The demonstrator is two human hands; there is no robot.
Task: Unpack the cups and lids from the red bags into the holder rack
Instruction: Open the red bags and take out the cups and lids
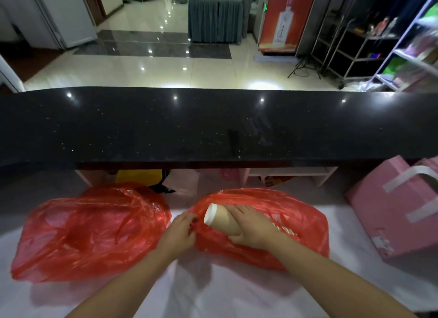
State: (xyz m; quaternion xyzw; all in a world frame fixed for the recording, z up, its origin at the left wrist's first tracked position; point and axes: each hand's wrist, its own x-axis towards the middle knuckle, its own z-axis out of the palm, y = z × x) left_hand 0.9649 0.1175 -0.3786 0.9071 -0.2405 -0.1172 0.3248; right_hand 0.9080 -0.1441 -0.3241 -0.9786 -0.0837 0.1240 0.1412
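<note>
Paper cup stack (221,219): kraft-brown sleeve of nested cups with a white rolled rim, lying tilted, rim end toward the left hand, its lower end inside the mouth of the red bag. Judged light, stiff along its length but crushable at the walls; best taken round the mid-body, not the rim.

Right hand (252,227): fingers curled round the stack from above.

Left hand (179,232): pinching the edge of the right red bag (272,225), just beside the cup rim.

Left red bag (90,230): thin, slippery plastic, crumpled, left of the left hand, untouched.

Pink box (398,211): well right of the right hand.

Black counter (213,125): beyond both hands. Holder rack: not in view.
</note>
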